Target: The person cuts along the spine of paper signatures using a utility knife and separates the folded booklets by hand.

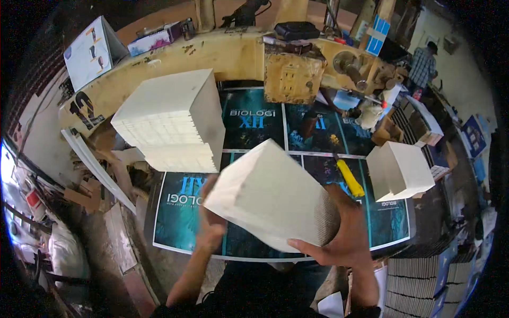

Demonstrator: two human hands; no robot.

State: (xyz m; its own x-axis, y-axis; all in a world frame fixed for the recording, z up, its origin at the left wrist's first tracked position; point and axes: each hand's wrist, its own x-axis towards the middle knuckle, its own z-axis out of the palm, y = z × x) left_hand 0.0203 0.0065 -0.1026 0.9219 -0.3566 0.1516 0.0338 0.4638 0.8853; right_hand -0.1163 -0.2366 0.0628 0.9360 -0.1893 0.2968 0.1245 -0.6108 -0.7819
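Note:
Both my hands hold a thick stack of white paper book blocks at a tilt over the near part of the table. My left hand is closed on the stack's left side, with its fingers partly hidden behind the paper. On the right, my right hand grips the lower right corner, its thumb lying on the near edge. Below the stack lie printed dark teal sheets. A yellow-handled cutter rests on them, just beyond my right hand.
A taller white paper stack stands at the back left, a smaller one at the right. A worn yellow machine frame with a box-like block borders the far side. Several bound piles sit low right. Another person stands far right.

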